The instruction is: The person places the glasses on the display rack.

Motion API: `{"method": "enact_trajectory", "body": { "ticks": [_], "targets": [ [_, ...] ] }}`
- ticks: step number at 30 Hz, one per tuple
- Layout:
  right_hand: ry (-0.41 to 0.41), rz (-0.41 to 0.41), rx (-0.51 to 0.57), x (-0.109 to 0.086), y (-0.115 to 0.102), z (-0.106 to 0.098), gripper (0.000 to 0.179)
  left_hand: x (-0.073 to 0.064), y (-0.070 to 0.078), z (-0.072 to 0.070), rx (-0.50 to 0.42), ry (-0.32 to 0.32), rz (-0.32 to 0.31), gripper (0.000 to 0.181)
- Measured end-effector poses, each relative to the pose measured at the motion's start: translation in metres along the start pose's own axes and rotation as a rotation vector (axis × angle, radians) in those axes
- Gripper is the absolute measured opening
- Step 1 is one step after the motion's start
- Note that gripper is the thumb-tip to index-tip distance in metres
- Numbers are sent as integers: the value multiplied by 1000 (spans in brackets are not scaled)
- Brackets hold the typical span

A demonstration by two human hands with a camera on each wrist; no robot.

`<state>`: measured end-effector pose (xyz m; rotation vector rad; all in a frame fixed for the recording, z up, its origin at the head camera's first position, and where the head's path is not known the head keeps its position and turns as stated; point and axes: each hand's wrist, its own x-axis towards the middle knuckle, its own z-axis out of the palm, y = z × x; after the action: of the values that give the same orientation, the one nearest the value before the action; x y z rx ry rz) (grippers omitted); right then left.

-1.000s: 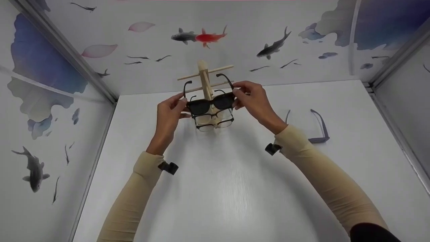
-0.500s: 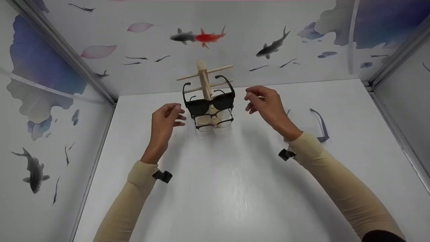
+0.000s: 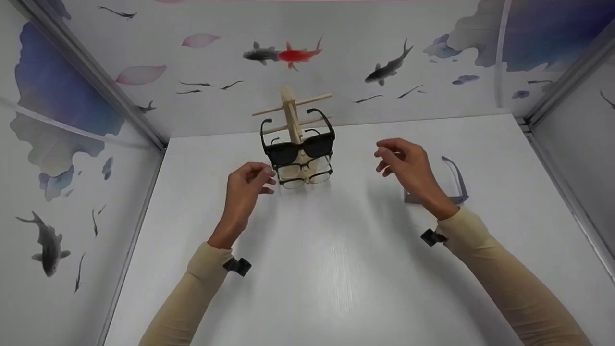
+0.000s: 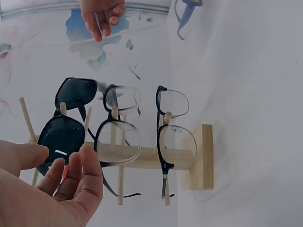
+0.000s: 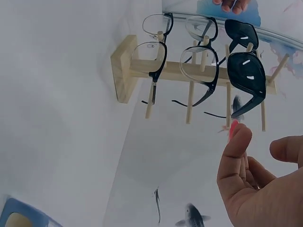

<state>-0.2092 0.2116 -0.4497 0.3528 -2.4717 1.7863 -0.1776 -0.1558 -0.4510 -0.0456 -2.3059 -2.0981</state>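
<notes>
Beige sleeves (image 3: 206, 269) come first, reaching in over the white tabletop (image 3: 326, 274), and look to the right: blue-grey eyeglasses (image 3: 461, 198) lie on that table, below the right hand (image 3: 408, 163) and to the right of its fingertips, the wrist crossing over and hiding the middle of their front. Their long axis runs sideways, a temple pointing back toward the wall. The right hand is clearly the nearer one, and that, I judge, is the relation that counts. Its fingers bend loosely, thumb well apart, nothing held.

Across from it, the left hand (image 3: 245, 190) hovers beside the wooden display stand (image 3: 290, 115), thumb and fingers apart, holding nothing either; whether it brushes a frame, I can't tell. On the stand, black sunglasses (image 3: 283, 154) sit above two clear-lens eyeglasses (image 4: 130, 146). Behind everything, a red koi (image 3: 298, 55) decorates the back wall (image 3: 336, 19).
</notes>
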Motion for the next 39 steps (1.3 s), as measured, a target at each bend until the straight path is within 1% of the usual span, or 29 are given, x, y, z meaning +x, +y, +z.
{"method": "enact_trajectory", "body": {
  "ticks": [4, 10, 12, 15, 19, 22, 26, 30, 36, 39],
  "targets": [
    [17, 10, -48, -12, -1, -6, 29, -5, -5, 11, 15, -42, 6, 24],
    [40, -14, -128, -33, -20, -14, 26, -10, -11, 30, 44, -90, 13, 20],
    [52, -15, -146, -37, -20, -18, 25, -12, -12, 35, 55, -106, 10, 20],
    [69, -9, -156, -42, -10, -24, 25, -13, -15, 44, 62, -130, 8, 21],
    [87, 12, -176, -44, 22, -37, 28, -14, -20, 57, 65, -162, 8, 23],
    [93, 41, -195, -48, 39, -47, 30, -15, -25, 68, 71, -187, 16, 25],
    [108, 91, -209, -58, 49, -59, 29, -17, -30, 83, 78, -224, 31, 25],
    [131, 123, -227, -70, 58, -72, 29, -18, -34, 96, 85, -258, 42, 25],
    [167, 134, -233, -83, 66, -90, 30, -15, -40, 110, 71, -283, 44, 27],
    [186, 136, -244, -87, 70, -99, 30, -14, -44, 117, 54, -293, 29, 29]
  ]
}}
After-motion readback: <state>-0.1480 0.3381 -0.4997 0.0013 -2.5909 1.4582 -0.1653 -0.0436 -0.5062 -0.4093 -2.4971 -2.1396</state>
